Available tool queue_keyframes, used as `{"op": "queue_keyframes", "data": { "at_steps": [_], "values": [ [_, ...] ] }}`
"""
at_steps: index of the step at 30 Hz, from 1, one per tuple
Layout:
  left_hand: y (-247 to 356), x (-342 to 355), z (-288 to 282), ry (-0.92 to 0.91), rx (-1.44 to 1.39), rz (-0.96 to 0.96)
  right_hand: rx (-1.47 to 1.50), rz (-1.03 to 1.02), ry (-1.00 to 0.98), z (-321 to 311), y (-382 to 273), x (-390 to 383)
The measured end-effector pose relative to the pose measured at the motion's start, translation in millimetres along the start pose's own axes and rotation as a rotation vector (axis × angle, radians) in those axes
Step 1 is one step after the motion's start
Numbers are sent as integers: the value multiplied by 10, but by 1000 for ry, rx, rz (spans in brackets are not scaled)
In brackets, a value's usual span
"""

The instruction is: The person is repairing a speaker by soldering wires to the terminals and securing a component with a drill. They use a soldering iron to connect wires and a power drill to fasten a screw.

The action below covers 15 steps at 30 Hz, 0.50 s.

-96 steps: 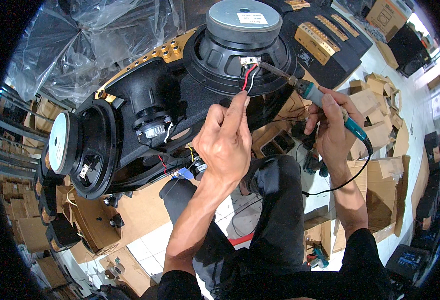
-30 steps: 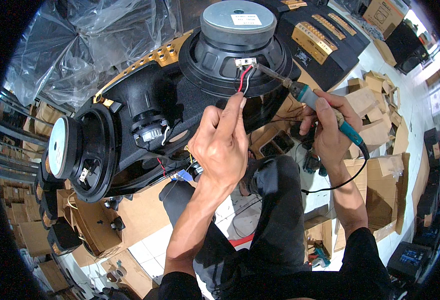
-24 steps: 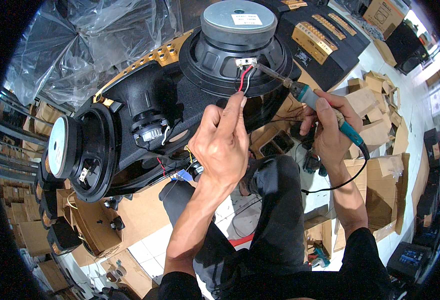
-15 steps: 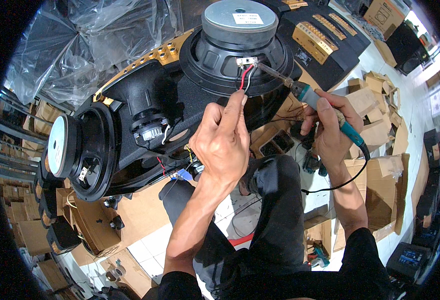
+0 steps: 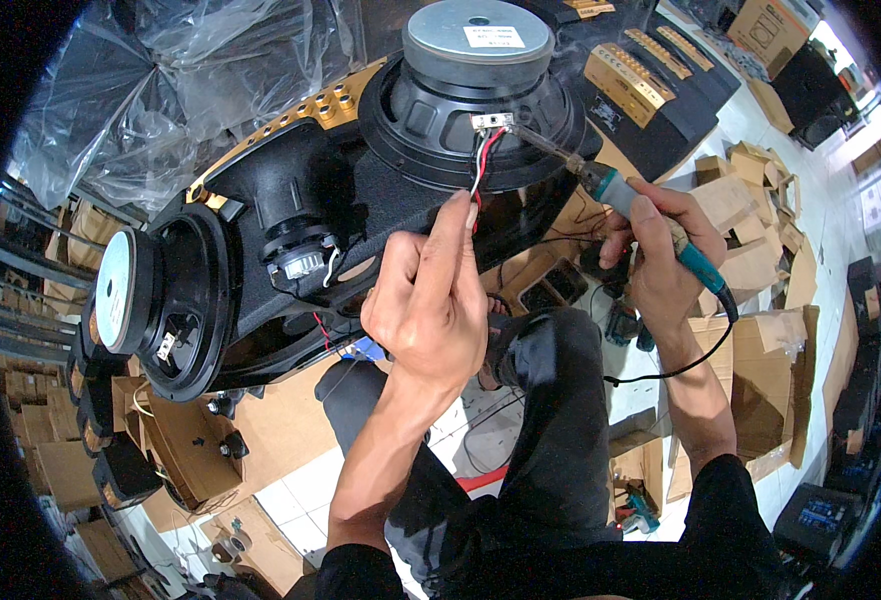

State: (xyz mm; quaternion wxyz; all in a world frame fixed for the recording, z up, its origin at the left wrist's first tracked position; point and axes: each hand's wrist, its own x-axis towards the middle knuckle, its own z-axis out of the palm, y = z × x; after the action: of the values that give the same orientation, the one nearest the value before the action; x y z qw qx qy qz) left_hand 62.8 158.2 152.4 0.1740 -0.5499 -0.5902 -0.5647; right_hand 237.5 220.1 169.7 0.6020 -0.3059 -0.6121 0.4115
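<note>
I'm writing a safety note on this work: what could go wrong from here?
If the soldering iron in the right hand is hot, its tip might scorch the red wire close by at the terminal strip. The left hand pinches that and the white wire just below, so a slip might burn it. The iron's black cord loops toward the right knee and could snag, jerking the tip.

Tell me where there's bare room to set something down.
The cardboard sheet between the open box and left knee is mostly bare, as is the tile strip right of the cardboard scraps. Crowded: the speaker, with left hand, wires, iron and right hand.
</note>
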Motion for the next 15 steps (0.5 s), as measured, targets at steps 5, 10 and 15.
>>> {"op": "queue_keyframes", "data": {
  "at_steps": [5, 10, 15],
  "values": [
    [64, 10, -52, -7, -27, -27, -49, 15, 1, 4, -35, -3],
    [77, -4, -82, -8, -36, -56, -57, -3, -9, 8, -50, -1],
    [52, 7, -114, 1, -14, -48, -122, -64, 4, 29, -32, -5]
  ]
}}
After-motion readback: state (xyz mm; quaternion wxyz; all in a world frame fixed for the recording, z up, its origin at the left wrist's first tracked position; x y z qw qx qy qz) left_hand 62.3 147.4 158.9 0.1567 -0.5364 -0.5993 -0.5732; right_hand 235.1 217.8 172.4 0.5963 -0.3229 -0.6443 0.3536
